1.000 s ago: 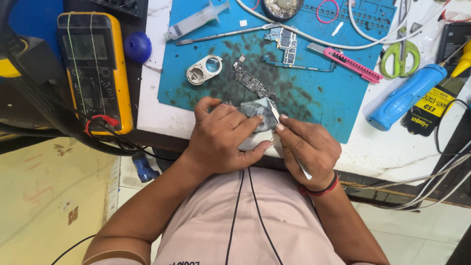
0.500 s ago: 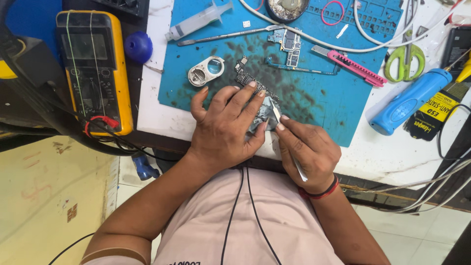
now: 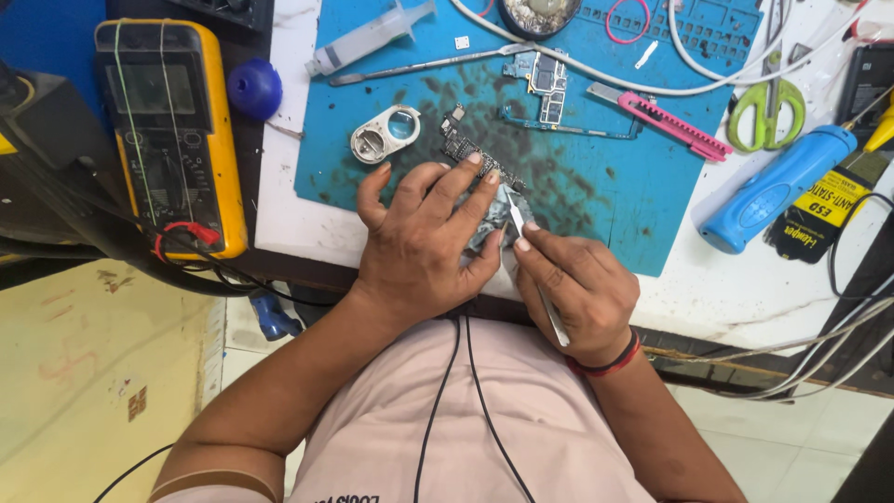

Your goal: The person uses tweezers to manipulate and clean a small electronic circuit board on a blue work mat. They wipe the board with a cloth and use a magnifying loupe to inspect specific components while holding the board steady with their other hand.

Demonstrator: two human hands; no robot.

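Your left hand [image 3: 424, 242] lies flat with its fingers spread, pressing down on a small grey metal part [image 3: 491, 216] that shows just past your fingertips, at the near edge of the blue work mat [image 3: 643, 177]. Your right hand [image 3: 577, 284], touching it on the right, pinches thin metal tweezers [image 3: 531, 270] whose tip meets the part between both hands. Just beyond your left fingers lie a narrow circuit board [image 3: 470, 149] and a silver camera frame [image 3: 384, 135].

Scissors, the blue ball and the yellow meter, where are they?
scissors [image 3: 765, 116], head view, on the green handles.
blue ball [image 3: 253, 89], head view, on its round middle.
yellow meter [image 3: 172, 140], head view, on its dark face.
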